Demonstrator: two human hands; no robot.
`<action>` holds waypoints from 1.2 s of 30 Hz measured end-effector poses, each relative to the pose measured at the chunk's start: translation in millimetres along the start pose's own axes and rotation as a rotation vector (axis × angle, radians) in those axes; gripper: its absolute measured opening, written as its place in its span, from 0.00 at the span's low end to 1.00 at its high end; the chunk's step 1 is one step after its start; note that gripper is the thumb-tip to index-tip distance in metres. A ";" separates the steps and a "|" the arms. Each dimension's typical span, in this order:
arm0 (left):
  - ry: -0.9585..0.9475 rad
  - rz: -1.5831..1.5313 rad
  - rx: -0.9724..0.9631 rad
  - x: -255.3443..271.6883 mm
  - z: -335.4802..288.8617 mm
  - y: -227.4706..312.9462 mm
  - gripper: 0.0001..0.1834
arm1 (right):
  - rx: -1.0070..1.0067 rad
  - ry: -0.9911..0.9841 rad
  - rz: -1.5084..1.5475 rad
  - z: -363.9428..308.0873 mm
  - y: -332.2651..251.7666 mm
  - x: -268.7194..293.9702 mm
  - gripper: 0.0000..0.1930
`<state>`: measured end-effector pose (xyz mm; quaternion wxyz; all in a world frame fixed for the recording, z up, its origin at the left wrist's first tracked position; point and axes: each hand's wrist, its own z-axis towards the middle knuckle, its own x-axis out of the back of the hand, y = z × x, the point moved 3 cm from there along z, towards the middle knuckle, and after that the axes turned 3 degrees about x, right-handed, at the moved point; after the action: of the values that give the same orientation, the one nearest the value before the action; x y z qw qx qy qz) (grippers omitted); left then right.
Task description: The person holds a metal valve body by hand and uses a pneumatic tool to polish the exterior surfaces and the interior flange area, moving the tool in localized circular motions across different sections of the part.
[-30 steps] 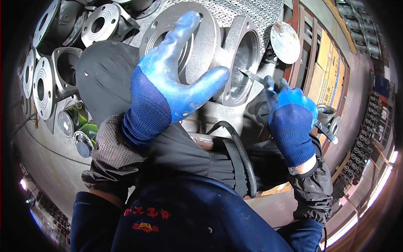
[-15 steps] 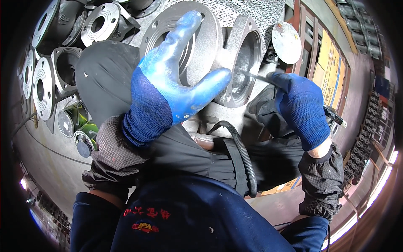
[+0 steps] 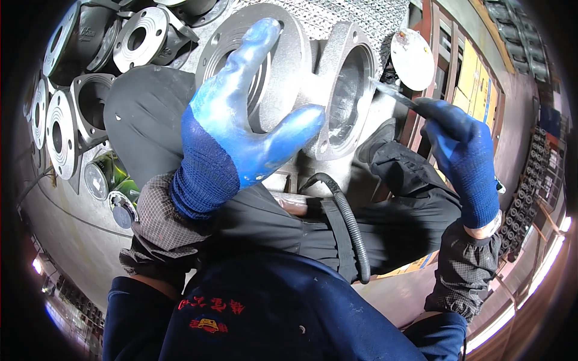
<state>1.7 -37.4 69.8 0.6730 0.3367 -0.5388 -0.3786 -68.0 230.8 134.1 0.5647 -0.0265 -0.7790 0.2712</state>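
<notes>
A grey cast-metal valve body [image 3: 312, 78] stands in front of me, with a round ringed flange at left and an oval opening at right. My left hand [image 3: 232, 129], in a blue coated glove, lies against the round flange. One finger stretches up to its rim and the thumb points right, wide apart; the other fingers are hard to make out. My right hand [image 3: 460, 141], gloved in blue, is closed around a thin, flat metal blade-like tool [image 3: 394, 93]. Its tip is at the right rim of the oval opening; whether they touch I cannot tell. The fist hides the tool's other end.
Several similar castings [image 3: 141, 39] crowd the far left. Green-and-black cans [image 3: 108, 174] stand below them. A stained whitish disc [image 3: 412, 60] lies right of the valve body, before a yellow carton [image 3: 472, 84]. A black corrugated hose [image 3: 346, 216] crosses my lap.
My right hand has moved right and slightly down, drawing the tool's tip from inside the oval opening to its right rim. My left hand has shifted slightly left along with the view.
</notes>
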 end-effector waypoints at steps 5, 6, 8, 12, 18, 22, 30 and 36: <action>-0.032 -0.011 0.042 2.3 1.3 4.0 0.40 | -0.225 0.127 0.499 -11.6 16.5 1.7 0.13; -0.012 0.031 0.019 4.0 3.3 6.3 0.40 | -0.295 0.196 0.615 -13.2 20.4 -1.2 0.12; 0.029 0.118 -0.027 5.5 5.1 8.1 0.42 | -0.311 0.298 0.770 -14.3 23.4 -10.6 0.13; 0.039 0.049 0.076 3.4 8.6 6.8 0.41 | -0.347 0.371 1.331 -12.5 48.6 -61.7 0.15; 0.078 -0.264 0.344 -1.5 32.7 4.9 0.37 | -0.488 0.269 1.677 -11.1 69.9 -151.3 0.17; 0.073 -0.265 0.347 -1.1 48.1 10.2 0.38 | -0.583 0.208 1.752 2.0 57.0 -181.2 0.22; 0.140 -0.379 0.405 -6.2 56.3 11.9 0.38 | -0.773 0.253 1.602 24.6 31.6 -193.6 0.17; 0.046 -0.371 0.121 -1.1 57.9 -13.7 0.29 | -0.718 0.271 1.591 45.7 42.1 -202.0 0.11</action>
<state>-57.2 -45.7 68.6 0.5823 0.4787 -0.4736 -0.4555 -47.1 178.5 -69.6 0.2536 -0.7686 -0.4943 0.3173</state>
